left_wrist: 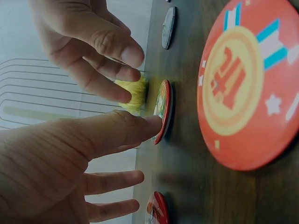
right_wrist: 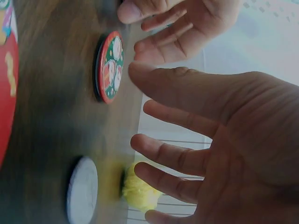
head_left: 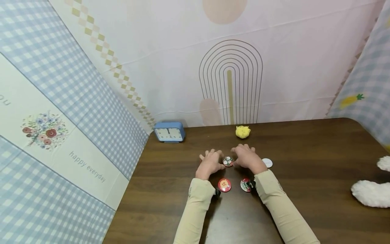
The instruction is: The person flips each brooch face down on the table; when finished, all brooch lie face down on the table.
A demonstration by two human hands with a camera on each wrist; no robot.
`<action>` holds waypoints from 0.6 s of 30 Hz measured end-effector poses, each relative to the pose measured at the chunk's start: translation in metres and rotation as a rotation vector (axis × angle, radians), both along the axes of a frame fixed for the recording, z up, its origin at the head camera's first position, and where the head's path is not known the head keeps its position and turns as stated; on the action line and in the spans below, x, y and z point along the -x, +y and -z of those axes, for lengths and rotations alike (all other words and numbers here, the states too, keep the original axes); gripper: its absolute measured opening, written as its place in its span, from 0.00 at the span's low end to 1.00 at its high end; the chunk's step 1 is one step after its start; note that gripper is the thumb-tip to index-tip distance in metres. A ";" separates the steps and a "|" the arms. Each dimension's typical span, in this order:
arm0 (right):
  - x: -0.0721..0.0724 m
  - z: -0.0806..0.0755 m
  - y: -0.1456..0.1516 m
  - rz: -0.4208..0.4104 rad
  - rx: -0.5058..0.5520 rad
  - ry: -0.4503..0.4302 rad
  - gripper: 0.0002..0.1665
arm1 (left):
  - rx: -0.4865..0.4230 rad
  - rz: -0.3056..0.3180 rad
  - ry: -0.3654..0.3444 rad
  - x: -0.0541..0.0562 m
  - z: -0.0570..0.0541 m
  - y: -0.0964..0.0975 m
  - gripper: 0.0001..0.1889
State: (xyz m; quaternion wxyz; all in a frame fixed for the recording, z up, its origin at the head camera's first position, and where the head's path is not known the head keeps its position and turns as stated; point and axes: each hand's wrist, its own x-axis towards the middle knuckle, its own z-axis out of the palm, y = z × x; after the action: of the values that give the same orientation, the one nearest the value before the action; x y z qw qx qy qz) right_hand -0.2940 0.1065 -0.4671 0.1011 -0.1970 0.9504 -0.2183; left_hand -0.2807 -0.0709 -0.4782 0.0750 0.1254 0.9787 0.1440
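Between the two hands lies a round badge (head_left: 228,161) with a red rim and white figures on green. My left hand (head_left: 211,162) is just left of it with spread fingers; in the left wrist view the thumb tip overlaps the badge's edge. My right hand (head_left: 247,158) hovers at its right side, fingers apart and thumb towards the badge. Another red-rimmed badge (left_wrist: 158,210) shows beyond the left fingers in the left wrist view. Nearer the body lie a red badge (head_left: 224,185) with a yellow centre and a red-and-green badge (head_left: 245,185), partly hidden by the right wrist's camera.
A white round disc (head_left: 267,162) lies beside the right wrist. Towards the back stand a blue clock (head_left: 169,132) and a yellow fluffy ball (head_left: 242,131). White fluffy things (head_left: 370,193) sit at the table's right edge. A patterned cloth (head_left: 176,67) hangs behind.
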 end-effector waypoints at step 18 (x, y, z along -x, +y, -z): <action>0.005 0.016 -0.012 0.017 -0.010 -0.035 0.05 | -0.009 0.033 0.036 0.008 0.010 0.008 0.12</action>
State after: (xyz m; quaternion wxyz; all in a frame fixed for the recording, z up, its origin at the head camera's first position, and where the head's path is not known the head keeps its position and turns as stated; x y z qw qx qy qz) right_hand -0.2989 0.0947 -0.4833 0.1166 -0.1845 0.9513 -0.2176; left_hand -0.2883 -0.0629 -0.4879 0.0592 0.1443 0.9771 0.1449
